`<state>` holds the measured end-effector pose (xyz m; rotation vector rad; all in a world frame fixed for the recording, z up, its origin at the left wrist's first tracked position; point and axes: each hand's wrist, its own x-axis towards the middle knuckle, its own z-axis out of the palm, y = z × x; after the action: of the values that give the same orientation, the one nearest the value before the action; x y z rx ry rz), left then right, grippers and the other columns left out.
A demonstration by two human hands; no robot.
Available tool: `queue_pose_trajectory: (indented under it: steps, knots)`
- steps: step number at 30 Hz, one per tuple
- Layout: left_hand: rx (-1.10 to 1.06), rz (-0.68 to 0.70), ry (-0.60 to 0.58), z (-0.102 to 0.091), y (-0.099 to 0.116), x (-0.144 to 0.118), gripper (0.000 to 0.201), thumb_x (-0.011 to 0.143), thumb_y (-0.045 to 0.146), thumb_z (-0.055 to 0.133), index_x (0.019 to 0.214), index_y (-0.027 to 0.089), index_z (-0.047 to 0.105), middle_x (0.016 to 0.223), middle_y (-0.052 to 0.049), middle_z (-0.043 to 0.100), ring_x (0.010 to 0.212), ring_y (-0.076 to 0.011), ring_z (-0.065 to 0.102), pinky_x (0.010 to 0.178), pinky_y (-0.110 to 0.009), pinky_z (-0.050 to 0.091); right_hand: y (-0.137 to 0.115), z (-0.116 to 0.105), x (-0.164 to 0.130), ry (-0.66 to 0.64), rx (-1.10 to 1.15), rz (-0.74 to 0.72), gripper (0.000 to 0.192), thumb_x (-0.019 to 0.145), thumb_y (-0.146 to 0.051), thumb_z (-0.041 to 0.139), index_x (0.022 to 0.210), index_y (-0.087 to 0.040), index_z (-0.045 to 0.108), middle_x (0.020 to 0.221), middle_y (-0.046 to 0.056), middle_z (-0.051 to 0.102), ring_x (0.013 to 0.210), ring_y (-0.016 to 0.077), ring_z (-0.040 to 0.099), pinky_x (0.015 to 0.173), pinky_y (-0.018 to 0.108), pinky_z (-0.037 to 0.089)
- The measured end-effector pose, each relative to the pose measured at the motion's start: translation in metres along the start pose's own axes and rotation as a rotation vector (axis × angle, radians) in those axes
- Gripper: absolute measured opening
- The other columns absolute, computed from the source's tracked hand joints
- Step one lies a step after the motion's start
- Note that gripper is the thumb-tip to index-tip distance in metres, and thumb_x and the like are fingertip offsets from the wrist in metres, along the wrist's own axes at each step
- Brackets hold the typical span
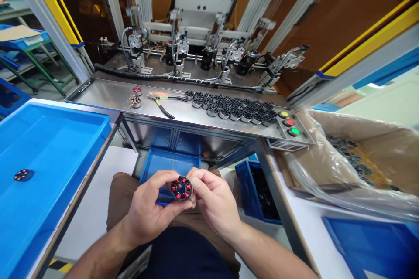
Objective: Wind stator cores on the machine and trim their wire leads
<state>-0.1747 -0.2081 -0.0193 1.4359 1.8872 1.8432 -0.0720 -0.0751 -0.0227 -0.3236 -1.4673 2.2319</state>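
Over my lap, both hands hold a small black stator ring with red copper windings (182,188). My left hand (149,207) grips it from the left and below. My right hand (214,200) pinches its right edge with thumb and fingers. Another wound stator (23,175) lies alone in the big blue tray (65,139) at my left. Two more wound stators (135,96) rest on the steel shelf (104,96) ahead, next to pliers (162,104) with yellow-green handles.
Several unwound black stator rings (235,108) lie in rows on the shelf. Yellow, red and green buttons (289,122) sit at its right end. A bag-lined cardboard box of rings (356,157) stands right. Blue bins (252,187) sit below, winding machinery (203,48) behind.
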Motion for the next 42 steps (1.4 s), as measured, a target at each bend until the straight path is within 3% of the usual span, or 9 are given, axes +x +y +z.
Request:
queue_pose_trajectory:
  steps: [6,10,14,17,23,30,34,39,42]
  knots:
    - [-0.256,-0.175,-0.038,0.0,0.01,-0.002,0.051,0.079,0.0,0.069,0.122,0.028,0.064,0.115,-0.006,0.07,0.107,-0.0211,0.067,0.09,-0.03,0.057,-0.015,0.004,-0.001,0.031,-0.321,-0.286,0.023,0.097,-0.024,0.056,0.075,-0.017,0.059,0.065,-0.002,0.055,0.052,0.0093,0.054,0.05,0.022,0.047]
    - [-0.671,-0.402,-0.082,-0.003,0.012,0.007,0.055,0.069,0.02,0.087,0.119,0.025,0.064,0.115,-0.007,0.071,0.112,-0.0218,0.066,0.097,-0.03,0.054,-0.032,-0.005,0.0,-0.076,-0.67,-0.646,0.013,0.096,-0.017,0.055,0.085,-0.019,0.062,0.071,0.004,0.064,0.067,0.0159,0.063,0.059,0.028,0.054]
    - [-1.003,-0.782,-0.326,0.0,0.008,0.016,0.046,0.085,0.056,0.067,0.096,0.012,0.069,0.084,-0.011,0.074,0.074,-0.0178,0.073,0.063,-0.022,0.058,-0.043,-0.016,0.002,-0.226,-0.861,-0.833,0.009,0.096,-0.016,0.053,0.097,-0.019,0.061,0.078,0.006,0.069,0.07,0.0165,0.068,0.059,0.027,0.058]
    - [-1.086,-0.919,-0.434,0.003,0.008,0.017,0.047,0.084,0.056,0.068,0.089,0.009,0.07,0.074,-0.012,0.075,0.062,-0.0185,0.073,0.05,-0.019,0.054,-0.047,-0.019,0.004,-0.266,-0.907,-0.915,0.01,0.095,-0.013,0.053,0.1,-0.018,0.061,0.075,0.007,0.068,0.07,0.0171,0.068,0.06,0.027,0.058]
    - [-1.043,-0.904,-0.293,0.003,0.017,0.019,0.044,0.068,0.042,0.087,0.097,0.013,0.075,0.075,-0.006,0.075,0.061,-0.0136,0.071,0.054,-0.018,0.056,-0.054,-0.022,0.006,-0.326,-0.912,-1.04,0.024,0.086,-0.016,0.063,0.109,-0.017,0.061,0.074,0.007,0.068,0.065,0.0202,0.067,0.058,0.033,0.06]
    - [-1.056,-0.85,-0.256,0.003,0.019,0.019,0.042,0.07,0.038,0.087,0.102,0.015,0.075,0.084,-0.009,0.079,0.071,-0.0153,0.074,0.058,-0.017,0.058,-0.057,-0.025,0.01,-0.276,-0.8,-0.868,0.049,0.086,-0.034,0.073,0.129,-0.019,0.054,0.093,0.011,0.07,0.086,0.0234,0.071,0.074,0.039,0.062]
    - [-1.067,-0.826,-0.237,0.005,0.017,0.019,0.038,0.072,0.034,0.086,0.103,0.015,0.075,0.083,-0.006,0.078,0.065,-0.0106,0.07,0.059,-0.016,0.058,-0.058,-0.025,0.012,-0.313,-0.824,-0.858,0.028,0.089,-0.027,0.071,0.115,-0.018,0.063,0.089,0.009,0.068,0.081,0.0192,0.068,0.068,0.034,0.06]
    - [-1.071,-0.805,-0.238,0.005,0.014,0.016,0.036,0.076,0.031,0.083,0.107,0.017,0.072,0.08,-0.005,0.076,0.072,-0.0153,0.075,0.06,-0.017,0.058,-0.057,-0.024,0.008,-0.277,-0.897,-0.931,0.016,0.089,-0.014,0.069,0.105,-0.016,0.068,0.083,0.008,0.07,0.074,0.017,0.066,0.063,0.032,0.057]
    - [-1.099,-0.763,-0.214,0.004,0.016,0.013,0.033,0.079,0.02,0.08,0.109,0.023,0.068,0.095,-0.004,0.076,0.077,-0.0148,0.076,0.063,-0.019,0.059,-0.059,-0.02,0.003,-0.222,-0.954,-0.915,0.012,0.088,-0.011,0.066,0.099,-0.016,0.069,0.08,0.007,0.07,0.07,0.0166,0.066,0.06,0.03,0.057]
